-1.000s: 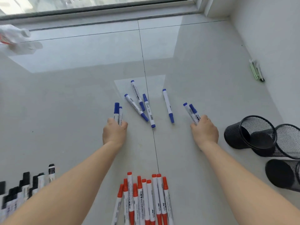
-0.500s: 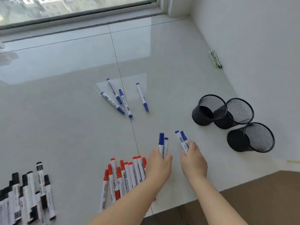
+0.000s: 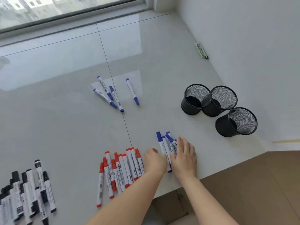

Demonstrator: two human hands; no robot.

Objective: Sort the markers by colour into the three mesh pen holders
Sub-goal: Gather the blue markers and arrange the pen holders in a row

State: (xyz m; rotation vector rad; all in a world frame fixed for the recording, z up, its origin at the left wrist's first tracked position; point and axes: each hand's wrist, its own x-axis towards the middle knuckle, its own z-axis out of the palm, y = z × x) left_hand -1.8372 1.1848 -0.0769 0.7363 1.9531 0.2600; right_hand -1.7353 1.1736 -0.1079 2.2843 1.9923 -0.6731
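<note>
While no marker is yet seen inside any holder, the stock is catalogued as follows. Three mesh pen holders (image 3: pixel 219 109): black, upright, apparently empty, set close together on the pale tabletop (image 3: pixel 65 98) near the wall. Blue markers, near bundle (image 3: pixel 165 147): about four, gathered between both hands just right of the red row. Left hand (image 3: pixel 154 159): fingers curled against the left side of the bundle; whether they are truly gripped round it cannot be told. Right hand (image 3: pixel 184 155): fingers nearly straight, laid flat over and against the bundle's right side. Blue markers, far group (image 3: pixel 113 95): four, lying loose further back, well apart from the hands. Red markers (image 3: pixel 121 172): a row laid side by side, partly covered by the left forearm. Black markers (image 3: pixel 27 190): a heap at the lower left edge.

Progress, as judged: pre-sorting by colour is largely done on the tabletop, the far blue group remaining to be collected; filling of the holders is not begun.
</note>
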